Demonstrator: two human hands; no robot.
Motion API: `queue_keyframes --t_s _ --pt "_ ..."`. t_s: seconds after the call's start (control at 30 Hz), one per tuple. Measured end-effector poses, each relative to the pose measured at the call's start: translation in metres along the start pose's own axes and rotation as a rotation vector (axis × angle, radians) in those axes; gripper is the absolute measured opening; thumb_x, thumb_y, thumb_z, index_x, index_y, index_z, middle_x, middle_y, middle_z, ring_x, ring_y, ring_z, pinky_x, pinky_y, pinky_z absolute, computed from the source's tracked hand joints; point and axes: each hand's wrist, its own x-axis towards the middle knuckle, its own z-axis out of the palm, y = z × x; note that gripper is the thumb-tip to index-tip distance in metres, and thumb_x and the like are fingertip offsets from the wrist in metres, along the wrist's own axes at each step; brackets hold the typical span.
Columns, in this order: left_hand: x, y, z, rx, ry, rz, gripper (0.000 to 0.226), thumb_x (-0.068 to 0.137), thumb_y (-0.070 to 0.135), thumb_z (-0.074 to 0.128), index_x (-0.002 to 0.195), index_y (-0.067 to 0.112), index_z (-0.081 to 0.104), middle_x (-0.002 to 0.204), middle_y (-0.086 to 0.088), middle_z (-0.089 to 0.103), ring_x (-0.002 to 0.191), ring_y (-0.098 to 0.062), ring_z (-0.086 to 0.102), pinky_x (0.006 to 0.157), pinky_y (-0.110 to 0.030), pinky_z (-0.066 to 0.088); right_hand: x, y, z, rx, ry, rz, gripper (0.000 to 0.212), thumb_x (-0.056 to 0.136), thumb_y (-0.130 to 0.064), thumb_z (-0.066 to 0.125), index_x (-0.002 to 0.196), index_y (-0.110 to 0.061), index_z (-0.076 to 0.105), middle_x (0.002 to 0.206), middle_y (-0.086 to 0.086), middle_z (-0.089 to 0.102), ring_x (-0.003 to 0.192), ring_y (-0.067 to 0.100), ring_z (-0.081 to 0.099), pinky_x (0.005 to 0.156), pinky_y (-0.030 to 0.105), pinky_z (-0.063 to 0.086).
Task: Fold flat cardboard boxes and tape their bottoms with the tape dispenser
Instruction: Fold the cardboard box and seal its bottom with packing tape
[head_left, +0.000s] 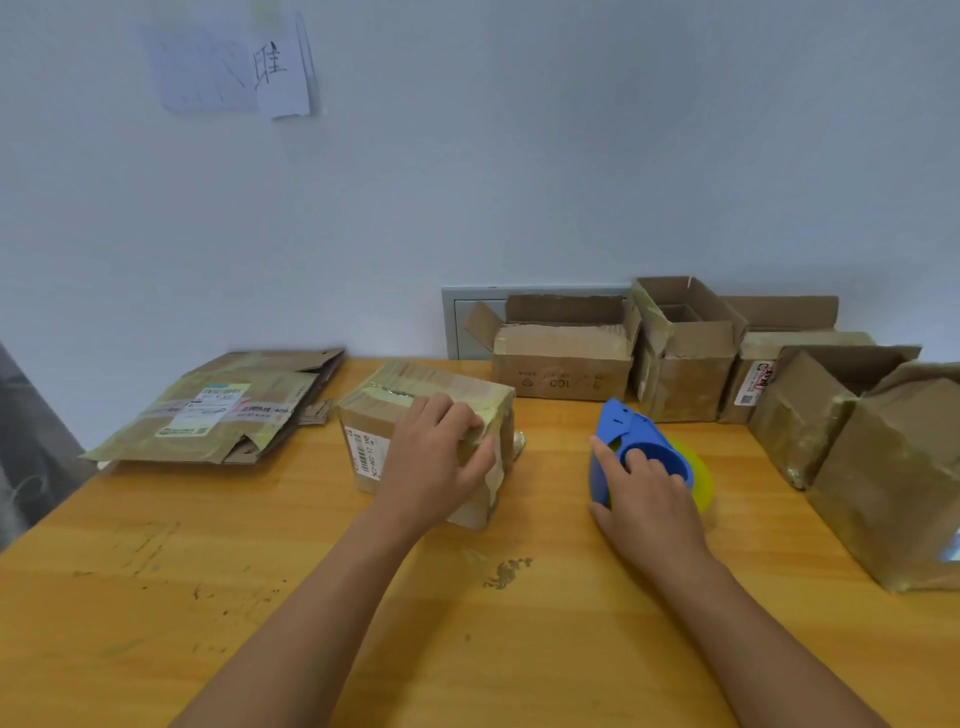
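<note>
My left hand (434, 457) gripped the folded box (426, 431) at table (156, 597) centre; my right hand (649, 499) clasped the tape dispenser (631, 441) beside it. Finished boxes (561, 358) stood behind; flat cardboard (218, 410) remained.

Light: soft, even and cool, source out of frame.
Shadows: faint, short ones on the wooden table (156, 597) beside the boxes.
Glare: mild sheen on the yellowish tape wrapping the small box (431, 410).
Sharpness: centre fairly crisp; the paper notes (234, 67) on the wall look smeared.
Distortion: wide-angle bowing, the table's edges curving and stretching toward the corners.
</note>
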Motion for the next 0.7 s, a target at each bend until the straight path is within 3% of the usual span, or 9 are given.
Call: queue_keyframes --t_s 0.07,0.13,0.2,0.23,0.33,0.4,0.47,0.6,0.7 --pt "-0.001 -0.007 -0.006 -0.041 -0.089 -0.017 0.035 0.090 0.045 0.065 0.109 0.016 0.064 0.100 0.007 0.057 0.094 -0.012 0.048 0.084 -0.030 0.042 0.000 -0.001 -0.005 -0.054 -0.025 0.029 0.079 0.092 -0.059 0.053 0.157 -0.034 0.015 0.128 -0.001 0.045 0.115 0.019 0.045 0.094 0.033 0.040" --pt "-0.001 -0.015 -0.014 -0.134 -0.121 -0.053 0.042 0.094 0.051 0.053 0.120 0.019 0.063 0.105 0.012 0.056 0.099 -0.007 0.050 0.085 -0.023 0.041 -0.001 -0.010 -0.013 -0.053 0.083 0.008 0.073 0.091 -0.068 0.047 0.151 -0.031 0.031 0.126 -0.001 0.044 0.116 0.020 0.043 0.095 0.034 0.041" --pt "0.001 -0.025 -0.022 -0.189 -0.041 -0.098 0.028 0.099 0.037 0.053 0.114 0.017 0.066 0.103 0.010 0.061 0.096 -0.008 0.055 0.081 -0.025 0.047 0.002 -0.027 -0.027 0.231 0.139 -0.047 0.056 0.090 -0.070 0.042 0.124 -0.027 0.057 0.107 -0.008 0.052 0.099 0.013 0.050 0.079 0.029 0.044" --pt "0.004 -0.032 -0.025 -0.171 0.023 -0.140 0.023 0.099 0.031 0.054 0.111 0.016 0.067 0.103 0.006 0.064 0.097 -0.011 0.056 0.082 -0.030 0.049 0.005 -0.039 -0.034 0.434 0.097 -0.058 0.051 0.089 -0.070 0.041 0.103 -0.026 0.061 0.092 -0.011 0.054 0.086 0.009 0.052 0.068 0.027 0.042" --pt "0.017 -0.057 -0.030 0.045 0.098 -0.397 0.033 0.096 0.035 0.057 0.122 0.015 0.064 0.124 -0.008 0.061 0.120 -0.028 0.050 0.097 -0.043 0.041 0.027 -0.074 -0.050 0.814 -0.064 -0.073 0.059 0.089 -0.073 0.037 0.066 -0.020 0.049 0.061 -0.007 0.051 0.059 0.012 0.050 0.056 0.031 0.038" --pt "0.026 -0.074 -0.035 0.049 -0.045 -0.630 0.056 0.093 0.048 0.058 0.138 0.016 0.052 0.141 -0.009 0.052 0.131 -0.031 0.044 0.104 -0.046 0.039 0.042 -0.094 -0.056 0.896 -0.147 -0.034 0.062 0.091 -0.071 0.039 0.063 -0.017 0.049 0.058 0.001 0.051 0.057 0.018 0.052 0.058 0.033 0.039" --pt "0.032 -0.087 -0.039 -0.049 -0.172 -0.760 0.067 0.089 0.055 0.061 0.141 0.015 0.047 0.141 -0.007 0.054 0.125 -0.028 0.051 0.099 -0.045 0.046 0.054 -0.108 -0.054 0.924 -0.216 0.043 0.055 0.092 -0.063 0.048 0.063 -0.016 0.053 0.057 0.003 0.051 0.055 0.019 0.051 0.057 0.032 0.039" --pt "0.035 -0.099 -0.047 0.014 -0.260 -0.742 0.073 0.082 0.064 0.061 0.135 0.016 0.050 0.125 -0.003 0.061 0.104 -0.021 0.059 0.083 -0.039 0.052 0.063 -0.117 -0.048 1.031 -0.282 0.119 0.036 0.090 -0.041 0.061 0.064 -0.017 0.054 0.052 -0.002 0.049 0.049 0.016 0.046 0.046 0.027 0.034" --pt "0.041 -0.099 -0.052 0.129 -0.360 -0.741 0.090 0.074 0.081 0.057 0.129 0.010 0.053 0.122 -0.004 0.061 0.095 -0.020 0.057 0.076 -0.036 0.049 0.063 -0.120 -0.053 0.968 -0.299 0.107 0.038 0.087 -0.046 0.062 0.065 -0.014 0.058 0.049 0.000 0.053 0.044 0.015 0.048 0.045 0.026 0.036"
